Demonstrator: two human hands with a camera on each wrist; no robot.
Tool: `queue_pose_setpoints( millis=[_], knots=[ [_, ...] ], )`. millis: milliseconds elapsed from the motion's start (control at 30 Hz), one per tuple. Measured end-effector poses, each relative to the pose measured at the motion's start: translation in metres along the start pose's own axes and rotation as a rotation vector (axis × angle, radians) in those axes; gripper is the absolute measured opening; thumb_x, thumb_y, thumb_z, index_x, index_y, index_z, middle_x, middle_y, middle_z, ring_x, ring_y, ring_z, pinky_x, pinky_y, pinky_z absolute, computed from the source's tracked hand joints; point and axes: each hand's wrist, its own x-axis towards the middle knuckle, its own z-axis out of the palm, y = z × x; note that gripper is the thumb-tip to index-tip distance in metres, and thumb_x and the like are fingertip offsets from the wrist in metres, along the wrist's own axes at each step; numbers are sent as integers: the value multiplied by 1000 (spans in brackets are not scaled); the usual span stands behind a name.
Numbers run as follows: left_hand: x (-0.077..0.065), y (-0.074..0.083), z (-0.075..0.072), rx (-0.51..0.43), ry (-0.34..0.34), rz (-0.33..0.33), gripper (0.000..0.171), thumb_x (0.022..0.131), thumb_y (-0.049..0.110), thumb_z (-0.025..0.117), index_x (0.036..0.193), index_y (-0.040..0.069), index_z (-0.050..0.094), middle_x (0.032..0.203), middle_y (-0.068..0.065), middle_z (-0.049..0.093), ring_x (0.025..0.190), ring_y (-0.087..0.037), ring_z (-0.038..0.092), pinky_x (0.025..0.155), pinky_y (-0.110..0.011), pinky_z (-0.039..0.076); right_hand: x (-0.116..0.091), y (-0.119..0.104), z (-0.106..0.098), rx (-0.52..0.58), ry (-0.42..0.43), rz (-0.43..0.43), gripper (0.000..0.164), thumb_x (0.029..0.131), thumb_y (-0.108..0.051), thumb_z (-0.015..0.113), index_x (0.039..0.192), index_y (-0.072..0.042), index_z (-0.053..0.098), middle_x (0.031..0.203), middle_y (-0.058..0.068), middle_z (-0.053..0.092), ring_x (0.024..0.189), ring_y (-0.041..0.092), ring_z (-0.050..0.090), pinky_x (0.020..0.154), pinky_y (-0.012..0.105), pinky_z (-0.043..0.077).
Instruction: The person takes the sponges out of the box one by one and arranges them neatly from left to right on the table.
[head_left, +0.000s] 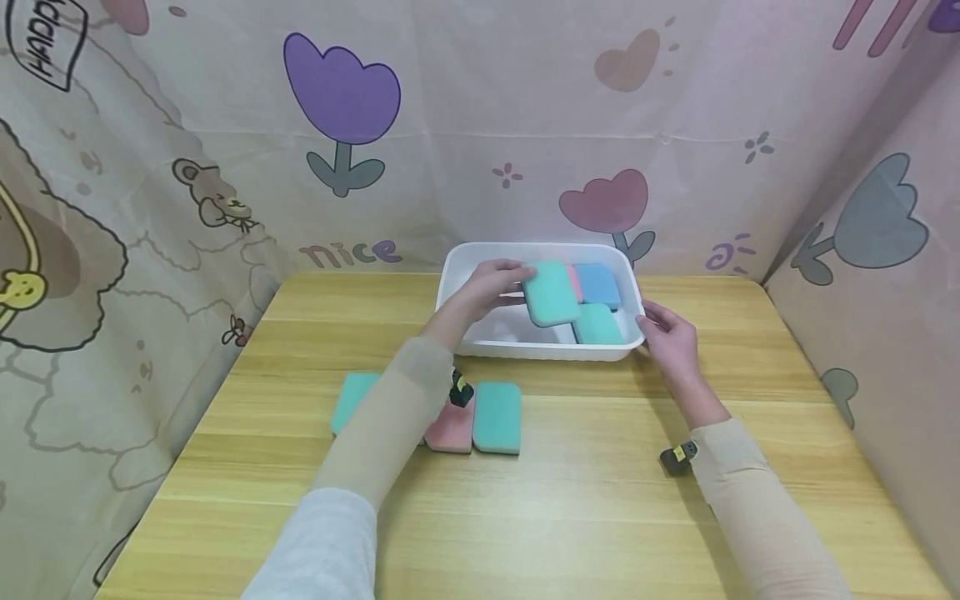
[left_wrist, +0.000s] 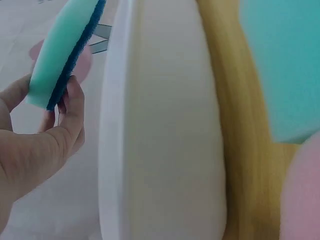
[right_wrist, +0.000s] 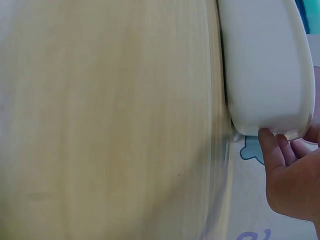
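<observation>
My left hand [head_left: 491, 287] pinches a green sponge [head_left: 551, 293] by its edge, over the white plastic tub [head_left: 540, 352]. A dark blue scouring layer [left_wrist: 75, 60] backs this sponge in the left wrist view. Inside the tub, at its right end, lie a blue sponge [head_left: 597, 285], another green sponge [head_left: 597, 325] and a pink sponge [head_left: 574, 283], partly covered by the held one. My right hand [head_left: 671, 342] grips the tub's right end, thumb at the rim, fingers [right_wrist: 272, 150] against the outer wall.
In front of the tub, a row of sponges lies on the wooden table [head_left: 570, 500]: a green sponge [head_left: 497, 418] at right, a pink sponge [head_left: 452, 429], and a green sponge [head_left: 352, 400] at left, partly behind my left forearm. A patterned curtain [head_left: 480, 167] hangs behind the table.
</observation>
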Motion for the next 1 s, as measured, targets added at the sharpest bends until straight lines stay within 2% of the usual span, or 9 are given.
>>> queue_pose_setpoints(
  millis=[167,367,667,1000],
  knots=[
    [-12,4,-5,-53,-14,62,64,100,24,71,152,-3,44,145,-18,55,130,-36,60,105,-44,55,0,0,0,-3,5,1,52,107,-21,57,155,-5,46,159,18,46,142,33,50,105,30,52],
    [-29,4,-7,-84,-37,115,54,102,23,69,146,-2,50,140,-17,58,127,-35,61,106,-46,54,1,0,0,-1,3,4,52,107,-21,57,155,-5,46,159,18,45,142,33,50,105,31,52],
    [-55,0,-1,-69,-39,143,48,102,24,69,140,-2,55,131,-16,62,120,-33,62,102,-43,57,2,2,2,8,28,-12,50,107,-19,58,153,-3,49,155,21,50,138,34,54,97,23,55],
    [-79,-11,4,4,-81,163,44,103,24,67,137,-2,56,130,-17,62,119,-32,65,100,-42,58,1,1,1,21,15,-9,51,107,-20,58,154,-4,48,156,21,49,140,34,52,98,24,54]
  ],
)
